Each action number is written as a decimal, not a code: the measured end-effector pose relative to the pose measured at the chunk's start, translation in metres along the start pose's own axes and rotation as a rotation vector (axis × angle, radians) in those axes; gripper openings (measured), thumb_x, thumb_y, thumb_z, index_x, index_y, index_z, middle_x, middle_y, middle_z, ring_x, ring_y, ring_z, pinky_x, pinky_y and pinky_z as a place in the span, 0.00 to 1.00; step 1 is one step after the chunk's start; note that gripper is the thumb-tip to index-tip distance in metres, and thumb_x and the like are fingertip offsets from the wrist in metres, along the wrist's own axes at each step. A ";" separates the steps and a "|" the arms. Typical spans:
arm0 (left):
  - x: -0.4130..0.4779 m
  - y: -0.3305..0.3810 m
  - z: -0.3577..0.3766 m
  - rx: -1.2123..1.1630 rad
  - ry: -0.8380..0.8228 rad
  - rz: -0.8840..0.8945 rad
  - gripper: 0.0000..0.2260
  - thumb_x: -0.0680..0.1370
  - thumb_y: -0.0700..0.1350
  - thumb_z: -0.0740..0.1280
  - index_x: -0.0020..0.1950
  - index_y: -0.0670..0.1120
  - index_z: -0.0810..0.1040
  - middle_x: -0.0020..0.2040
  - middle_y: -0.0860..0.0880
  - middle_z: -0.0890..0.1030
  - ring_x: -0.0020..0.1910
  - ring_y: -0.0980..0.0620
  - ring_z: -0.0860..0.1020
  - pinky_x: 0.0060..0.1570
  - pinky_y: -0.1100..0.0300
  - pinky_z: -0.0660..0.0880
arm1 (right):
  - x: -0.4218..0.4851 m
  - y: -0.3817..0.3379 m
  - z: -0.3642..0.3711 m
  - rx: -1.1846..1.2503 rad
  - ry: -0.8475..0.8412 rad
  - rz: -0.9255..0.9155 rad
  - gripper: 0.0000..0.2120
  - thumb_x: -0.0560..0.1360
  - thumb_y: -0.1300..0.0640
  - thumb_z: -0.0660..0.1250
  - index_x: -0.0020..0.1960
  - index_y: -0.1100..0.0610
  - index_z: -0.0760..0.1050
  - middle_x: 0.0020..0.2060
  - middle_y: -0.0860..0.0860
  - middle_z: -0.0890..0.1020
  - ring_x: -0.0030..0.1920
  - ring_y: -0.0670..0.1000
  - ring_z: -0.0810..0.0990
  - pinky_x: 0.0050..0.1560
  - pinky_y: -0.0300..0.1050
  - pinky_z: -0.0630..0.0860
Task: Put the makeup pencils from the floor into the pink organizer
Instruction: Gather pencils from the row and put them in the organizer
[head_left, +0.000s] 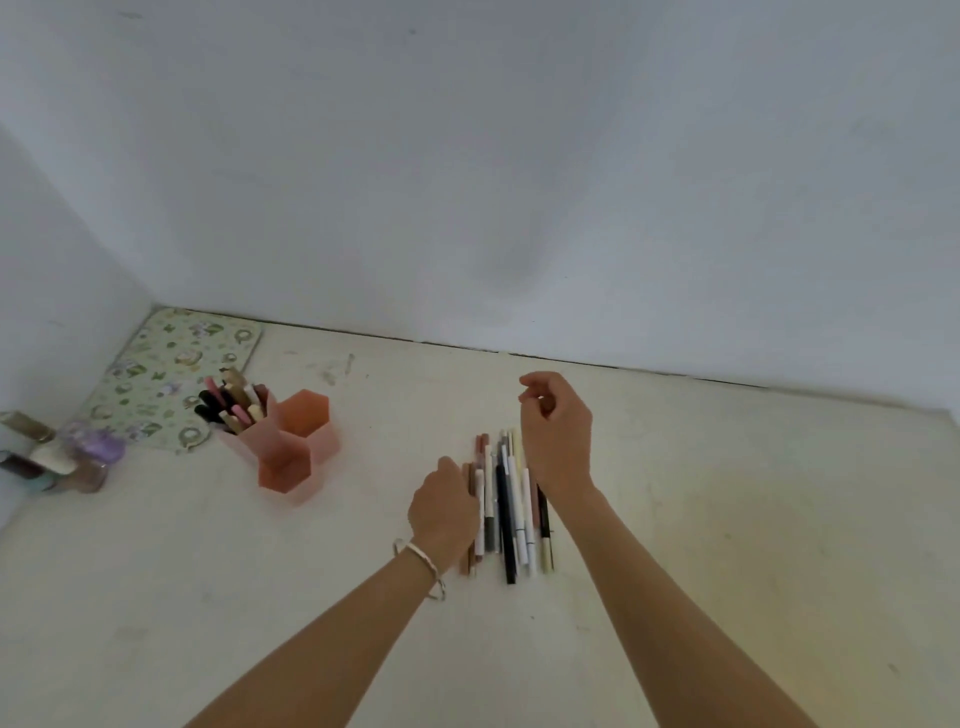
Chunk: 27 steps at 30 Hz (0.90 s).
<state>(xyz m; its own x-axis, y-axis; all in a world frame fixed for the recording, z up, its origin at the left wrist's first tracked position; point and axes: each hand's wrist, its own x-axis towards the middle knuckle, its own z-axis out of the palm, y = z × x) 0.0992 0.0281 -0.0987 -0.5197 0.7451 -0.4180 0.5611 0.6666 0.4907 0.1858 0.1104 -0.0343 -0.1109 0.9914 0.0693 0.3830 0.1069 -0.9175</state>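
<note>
Several makeup pencils (506, 512) lie side by side in a row on the pale floor, in white, black, brown and cream. My left hand (444, 512) rests palm down on the row's left edge, covering some brown pencils; whether it grips one I cannot tell. Over the row's far right end hovers my right hand (556, 431), fingers loosely curled and holding nothing. The pink organizer (291, 444), made of hexagonal cups, stands to the left; its back cup holds several pencils, and the two nearer cups look empty.
A green patterned mat (171, 374) lies in the left corner behind the organizer. Small bottles and jars (57, 457) are clustered at the far left by the wall. White walls (467, 182) close off the floor behind and to the left.
</note>
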 end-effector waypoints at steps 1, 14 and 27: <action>0.001 -0.001 0.000 -0.006 -0.005 -0.019 0.07 0.80 0.43 0.60 0.56 0.44 0.70 0.52 0.45 0.78 0.50 0.45 0.79 0.42 0.56 0.72 | -0.001 0.004 -0.001 -0.010 -0.014 0.008 0.13 0.76 0.67 0.60 0.51 0.52 0.78 0.40 0.42 0.80 0.29 0.39 0.73 0.34 0.27 0.70; -0.007 -0.008 0.000 0.038 0.022 0.148 0.10 0.77 0.38 0.62 0.55 0.46 0.64 0.46 0.45 0.76 0.41 0.46 0.77 0.39 0.54 0.75 | -0.037 0.028 0.010 -0.237 -0.263 0.104 0.09 0.78 0.64 0.61 0.50 0.51 0.75 0.37 0.55 0.82 0.29 0.44 0.73 0.58 0.50 0.75; 0.008 0.018 -0.153 -0.390 0.245 0.224 0.36 0.74 0.39 0.68 0.79 0.53 0.58 0.41 0.53 0.74 0.37 0.59 0.73 0.35 0.69 0.67 | -0.051 0.036 0.037 -0.746 -0.496 -0.007 0.23 0.80 0.58 0.59 0.74 0.60 0.62 0.52 0.55 0.81 0.50 0.53 0.81 0.44 0.43 0.75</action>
<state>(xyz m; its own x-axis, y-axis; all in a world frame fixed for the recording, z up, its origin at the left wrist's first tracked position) 0.0064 0.0431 0.0242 -0.5757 0.8114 -0.1014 0.4185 0.3989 0.8159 0.1712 0.0613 -0.0855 -0.4326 0.8627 -0.2619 0.8583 0.3051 -0.4127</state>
